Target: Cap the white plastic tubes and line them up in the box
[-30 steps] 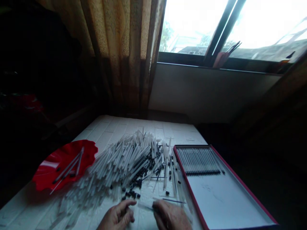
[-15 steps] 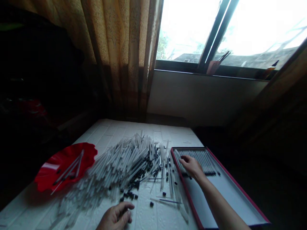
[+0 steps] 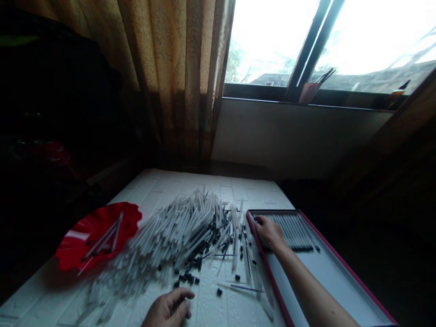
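My right hand (image 3: 269, 232) reaches into the far left corner of a red-rimmed tray (image 3: 344, 268) and rests palm down on a row of pens (image 3: 293, 231) laid side by side there; its fingers are curled and I cannot make out anything in them. My left hand (image 3: 169, 309) lies on the white table (image 3: 177, 181) near the front edge, fingers curled inward beside several small black caps (image 3: 186, 277). A large heap of clear pen barrels (image 3: 177, 231) covers the table's middle. A thin refill (image 3: 243, 287) lies loose near the tray.
A red scalloped plate (image 3: 78, 236) at the left holds a few pens. Behind the table hang brown curtains (image 3: 177, 68), and a bright window (image 3: 323, 41) with a sill runs along the back. Dark shapes fill the left and right sides.
My right hand left the table's front edge and went into the tray's far left corner, onto the pen row. My left hand stayed near the front edge.
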